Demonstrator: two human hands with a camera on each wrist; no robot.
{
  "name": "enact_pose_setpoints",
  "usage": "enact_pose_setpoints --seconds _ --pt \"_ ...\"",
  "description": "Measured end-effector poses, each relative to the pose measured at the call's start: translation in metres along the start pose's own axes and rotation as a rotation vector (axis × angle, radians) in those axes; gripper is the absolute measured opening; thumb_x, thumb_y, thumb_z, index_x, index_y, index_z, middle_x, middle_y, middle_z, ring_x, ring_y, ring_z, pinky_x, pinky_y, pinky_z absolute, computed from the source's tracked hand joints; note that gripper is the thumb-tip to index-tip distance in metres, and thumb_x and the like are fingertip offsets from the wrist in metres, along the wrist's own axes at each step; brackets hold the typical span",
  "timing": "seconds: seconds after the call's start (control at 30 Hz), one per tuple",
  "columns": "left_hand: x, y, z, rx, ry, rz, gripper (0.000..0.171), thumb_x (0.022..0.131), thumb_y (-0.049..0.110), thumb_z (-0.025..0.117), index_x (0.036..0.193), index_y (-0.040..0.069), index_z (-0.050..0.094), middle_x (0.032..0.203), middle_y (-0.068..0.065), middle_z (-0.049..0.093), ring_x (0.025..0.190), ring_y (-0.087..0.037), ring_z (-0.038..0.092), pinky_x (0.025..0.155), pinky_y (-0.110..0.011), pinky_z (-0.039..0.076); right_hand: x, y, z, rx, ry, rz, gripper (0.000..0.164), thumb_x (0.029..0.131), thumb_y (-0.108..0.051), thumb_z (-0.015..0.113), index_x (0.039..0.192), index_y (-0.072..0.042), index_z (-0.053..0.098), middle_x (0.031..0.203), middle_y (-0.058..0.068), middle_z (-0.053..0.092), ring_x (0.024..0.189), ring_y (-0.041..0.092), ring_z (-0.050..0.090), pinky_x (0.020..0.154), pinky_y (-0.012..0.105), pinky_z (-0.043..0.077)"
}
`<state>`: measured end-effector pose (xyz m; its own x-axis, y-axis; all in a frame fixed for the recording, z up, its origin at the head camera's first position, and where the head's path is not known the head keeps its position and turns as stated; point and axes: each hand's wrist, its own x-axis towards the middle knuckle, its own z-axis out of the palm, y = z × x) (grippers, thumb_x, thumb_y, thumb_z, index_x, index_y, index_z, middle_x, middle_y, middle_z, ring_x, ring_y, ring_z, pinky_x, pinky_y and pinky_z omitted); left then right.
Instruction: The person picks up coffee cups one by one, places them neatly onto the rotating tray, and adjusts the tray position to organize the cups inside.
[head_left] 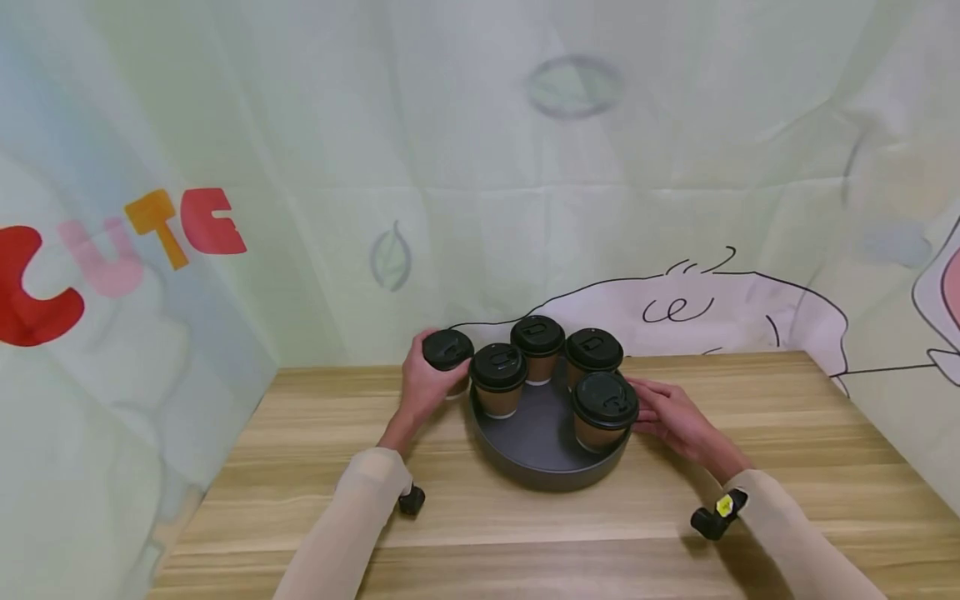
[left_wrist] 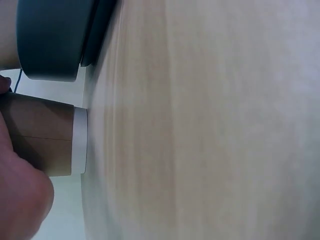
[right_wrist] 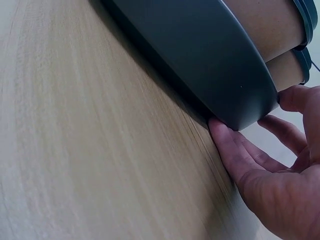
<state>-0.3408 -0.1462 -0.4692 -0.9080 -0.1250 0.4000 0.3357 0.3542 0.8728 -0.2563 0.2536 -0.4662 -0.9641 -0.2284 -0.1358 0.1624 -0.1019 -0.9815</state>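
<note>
A brown paper coffee cup (left_wrist: 42,135) with a black lid (head_left: 447,349) is gripped by my left hand (head_left: 427,379), upright, just left of a round dark grey tray (head_left: 551,481). Whether its white base touches the table I cannot tell. Inside the tray stand several matching lidded cups, among them a front right cup (head_left: 600,437) and a left cup (head_left: 498,400). My right hand (head_left: 678,421) is at the tray's right side. In the right wrist view its fairly straight fingers (right_wrist: 287,132) touch the tray's outer wall (right_wrist: 200,55).
The wood-grain table (head_left: 480,567) spreads in front of the tray and to both sides. Behind it hangs a printed cloth backdrop (head_left: 465,208), close to the table's back edge. Black wrist cameras show at the left cuff (head_left: 375,475) and right cuff (head_left: 761,496).
</note>
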Motion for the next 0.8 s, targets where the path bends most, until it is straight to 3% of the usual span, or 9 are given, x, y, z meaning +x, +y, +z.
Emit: enact_pose_setpoints --seconds 0.3,0.6,0.8 --pt "-0.008 0.008 -0.025 -0.002 -0.028 -0.052 0.081 0.076 0.023 0.094 0.141 0.005 0.049 0.133 -0.017 0.062 0.123 -0.030 0.058 0.107 -0.044 0.046 -0.001 -0.002 0.001 -0.010 0.007 0.008 0.057 0.113 -0.022 0.046 0.157 0.011 0.031 0.101 0.004 0.077 0.088 0.013 0.073 0.082 0.031 0.062" --pt "-0.023 0.048 -0.062 -0.095 -0.021 -0.017 0.076 0.077 0.011 0.092 0.140 0.001 0.051 0.133 -0.017 0.061 0.122 -0.028 0.057 0.106 -0.036 0.045 0.000 -0.003 -0.003 -0.012 0.003 -0.005 0.058 0.112 -0.023 0.048 0.156 0.011 0.032 0.100 0.004 0.077 0.089 0.013 0.073 0.081 0.031 0.062" --pt "-0.041 0.075 -0.067 -0.159 -0.107 0.054 0.074 0.077 0.005 0.091 0.139 0.001 0.052 0.132 -0.016 0.062 0.119 -0.025 0.059 0.098 -0.020 0.048 -0.001 -0.002 0.001 -0.008 -0.003 -0.010 0.058 0.112 -0.023 0.048 0.156 0.012 0.032 0.099 0.004 0.077 0.088 0.012 0.074 0.081 0.031 0.062"
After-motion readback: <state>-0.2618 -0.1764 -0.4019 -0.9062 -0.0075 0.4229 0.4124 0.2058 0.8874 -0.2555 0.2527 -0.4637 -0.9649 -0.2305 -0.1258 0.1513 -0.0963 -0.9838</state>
